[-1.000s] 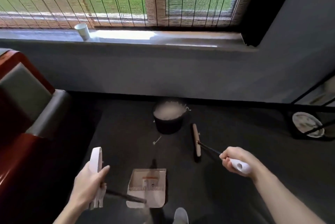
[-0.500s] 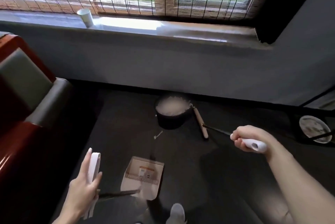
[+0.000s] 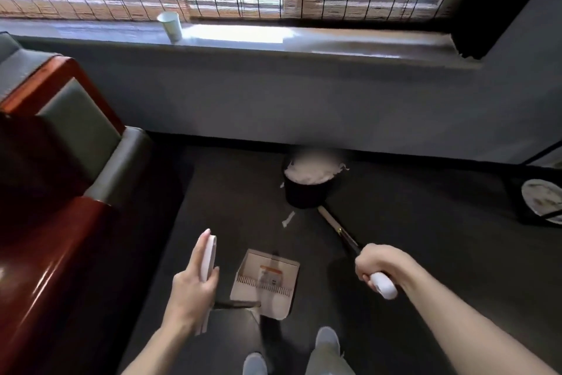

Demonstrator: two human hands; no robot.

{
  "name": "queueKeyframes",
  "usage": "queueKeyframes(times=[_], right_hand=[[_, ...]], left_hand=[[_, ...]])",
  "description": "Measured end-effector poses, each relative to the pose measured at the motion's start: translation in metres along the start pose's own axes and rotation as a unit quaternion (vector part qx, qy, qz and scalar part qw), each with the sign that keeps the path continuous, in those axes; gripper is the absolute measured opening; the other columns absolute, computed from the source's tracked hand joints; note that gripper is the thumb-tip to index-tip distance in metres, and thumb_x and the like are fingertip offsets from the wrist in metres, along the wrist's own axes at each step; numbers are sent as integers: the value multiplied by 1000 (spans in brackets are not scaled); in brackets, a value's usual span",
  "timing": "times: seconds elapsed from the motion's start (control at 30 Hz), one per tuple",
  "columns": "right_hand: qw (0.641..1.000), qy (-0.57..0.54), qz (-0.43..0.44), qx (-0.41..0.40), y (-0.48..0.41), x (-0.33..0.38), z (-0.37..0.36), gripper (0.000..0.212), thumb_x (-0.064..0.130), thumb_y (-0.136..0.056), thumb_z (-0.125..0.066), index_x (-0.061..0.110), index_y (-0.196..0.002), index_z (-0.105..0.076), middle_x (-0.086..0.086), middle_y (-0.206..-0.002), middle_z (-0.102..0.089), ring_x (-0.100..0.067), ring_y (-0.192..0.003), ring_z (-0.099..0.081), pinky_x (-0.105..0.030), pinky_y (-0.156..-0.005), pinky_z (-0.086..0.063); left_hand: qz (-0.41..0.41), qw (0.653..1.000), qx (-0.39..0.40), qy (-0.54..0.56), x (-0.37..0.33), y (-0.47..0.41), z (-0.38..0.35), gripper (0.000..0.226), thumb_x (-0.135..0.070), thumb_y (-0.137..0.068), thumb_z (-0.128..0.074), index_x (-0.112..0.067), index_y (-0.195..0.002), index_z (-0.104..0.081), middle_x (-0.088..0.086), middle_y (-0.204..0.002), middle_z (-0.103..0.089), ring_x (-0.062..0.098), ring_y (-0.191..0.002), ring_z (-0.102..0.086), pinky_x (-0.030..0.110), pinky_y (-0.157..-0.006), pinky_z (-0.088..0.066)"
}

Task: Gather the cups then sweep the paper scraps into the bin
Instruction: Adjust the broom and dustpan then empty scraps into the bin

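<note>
My left hand (image 3: 191, 289) grips the white handle of a dustpan (image 3: 267, 282), whose beige pan sits on the dark floor in front of my feet. My right hand (image 3: 378, 266) grips the white end of a broom (image 3: 334, 224); its shaft runs up and left to the wooden head beside the bin. The black bin (image 3: 310, 192) stands by the wall, heaped with white paper. One white paper scrap (image 3: 287, 219) lies on the floor between bin and dustpan. A white paper cup (image 3: 170, 25) stands on the window sill.
A red-framed sofa with grey cushions (image 3: 70, 143) fills the left side. The grey wall and sill (image 3: 304, 43) close off the far side. A dark rack with a white plate (image 3: 541, 197) is at the right edge. My shoes (image 3: 327, 339) are at the bottom.
The broom head swung from the floor right of the bin to just below the bin. The dustpan shifted slightly on the floor. My view moved closer and tilted down.
</note>
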State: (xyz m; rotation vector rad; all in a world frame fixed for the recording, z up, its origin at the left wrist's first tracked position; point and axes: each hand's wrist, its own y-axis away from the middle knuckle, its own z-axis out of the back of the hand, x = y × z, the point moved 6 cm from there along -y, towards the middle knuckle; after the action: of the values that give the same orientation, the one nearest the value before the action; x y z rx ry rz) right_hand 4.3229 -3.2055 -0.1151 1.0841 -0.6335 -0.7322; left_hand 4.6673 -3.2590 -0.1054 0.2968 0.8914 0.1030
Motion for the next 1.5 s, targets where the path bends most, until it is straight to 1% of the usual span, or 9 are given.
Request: queueKeyframes(times=[0.33, 0.57, 0.8, 0.93, 1.1, 1.2, 1.27, 1.4, 1.5], right_hand=[[978, -207, 24, 14, 54, 45, -43, 17, -5, -81, -42, 6, -70, -48, -2, -40, -44, -11, -31, -39, -14, -37, -34], [974, -212, 75, -6, 45, 115, -10, 43, -5, -82, -44, 8, -121, -55, -4, -56, -48, -10, -41, -43, -18, -41, -37], [986, -35, 154, -60, 27, 202, 39, 22, 1, -80, -52, 2, -99, -63, -12, -80, -59, -20, -61, -55, -27, -57, -48], [986, 69, 121, -89, -9, 236, 44, 36, 0, -80, -47, 4, -110, -65, -15, -90, -67, -27, -77, -60, -33, -68, -47], [985, 101, 94, -101, -52, 240, 27, 39, 8, -87, -44, 6, -125, -54, -12, -114, -66, -27, -97, -67, -28, -56, -47], [988, 118, 79, -61, -55, 233, 12, 47, 11, -88, -46, 9, -135, -49, -11, -119, -65, -27, -106, -65, -32, -74, -53], [987, 132, 84, -30, -47, 231, 0, 49, 11, -85, -52, 6, -134, -51, -11, -114, -68, -26, -101, -67, -32, -80, -53], [989, 104, 95, 36, -9, 231, -30, 45, 7, -81, -53, 4, -126, -58, -8, -66, -61, -21, -55, -56, -28, -53, -45], [992, 48, 86, 81, 19, 221, -58, 49, 3, -80, -46, 2, -128, -57, -6, -59, -49, -18, -49, -44, -29, -53, -38]], left_hand=[[-67, 997, 28, -23, 8, -15, 48, 79, -16, -91, -58, -73, -128, -17, -13, -78, -58, 21, -51, -65, 41, -57, -57], [-86, 994, 43, -52, 16, -64, 73, 77, -18, -91, -59, -71, -130, -20, -1, -63, -65, 13, -47, -63, 34, -55, -57], [-86, 995, 27, -51, 6, -123, 93, 79, -13, -90, -60, -70, -129, -23, 2, -75, -70, 14, -46, -62, 29, -55, -56], [-89, 994, 35, -49, 7, -142, 91, 80, -6, -88, -60, -64, -133, -28, -3, -79, -71, 14, -48, -63, 25, -60, -54], [-95, 994, 37, -48, 12, -166, 95, 74, -5, -88, -60, -54, -136, -31, -1, -100, -71, 13, -49, -62, 25, -66, -55], [-104, 992, 42, -52, 13, -182, 103, 75, -7, -89, -59, -58, -134, -28, -5, -104, -67, 13, -48, -62, 27, -63, -55], [-104, 992, 47, -59, 16, -188, 107, 75, -8, -90, -59, -61, -133, -26, -1, -103, -67, 17, -47, -62, 28, -62, -56], [-99, 992, 74, -38, 18, -194, 110, 75, -11, -92, -57, -66, -132, -26, 4, -91, -67, 28, -46, -62, 27, -50, -54], [-114, 989, 92, -31, 13, -195, 109, 77, -12, -93, -55, -73, -127, -22, -1, -101, -61, 29, -48, -64, 32, -48, -55]])
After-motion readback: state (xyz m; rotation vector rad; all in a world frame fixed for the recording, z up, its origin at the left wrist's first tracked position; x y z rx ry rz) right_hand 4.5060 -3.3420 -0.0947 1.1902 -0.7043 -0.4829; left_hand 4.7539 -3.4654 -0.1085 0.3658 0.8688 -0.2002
